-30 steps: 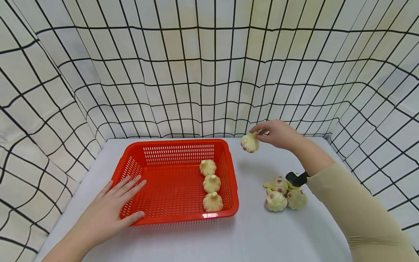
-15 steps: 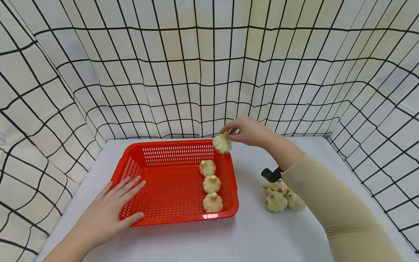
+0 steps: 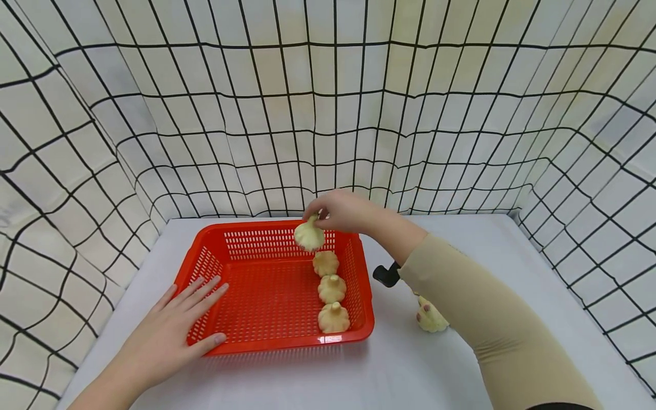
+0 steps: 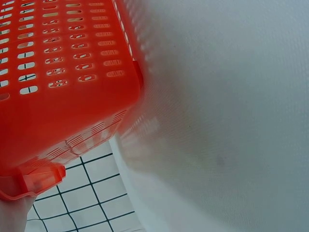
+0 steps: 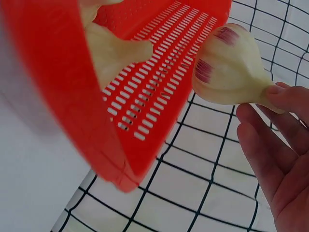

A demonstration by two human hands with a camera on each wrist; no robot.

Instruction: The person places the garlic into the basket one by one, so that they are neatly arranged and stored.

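My right hand [image 3: 340,210] pinches a garlic bulb [image 3: 310,234] by its stem, over the far side of the red basket [image 3: 277,341]. Seen from the right wrist, the bulb [image 5: 227,65] has purple streaks, and thumb and fingertips meet at its neck. Three garlic bulbs [image 3: 331,289] line the basket's right wall inside. My left hand [image 3: 171,327] rests with spread, straight fingers on the basket's left near corner. The left wrist view mostly shows the basket's outer wall [image 4: 63,111], with just a bit of hand at its lower left.
More garlic [image 3: 430,316] lies on the white table [image 3: 389,364] to the basket's right, partly covered by the right sleeve [image 3: 476,307]. A black wrist camera [image 3: 386,275] hangs under the right wrist. Black netting over white cloth [image 3: 328,125] encloses the back and sides.
My right hand has carried the garlic bulb leftward, from above the table right of the basket to over the basket's far side. The left hand and the basket stay where they were.
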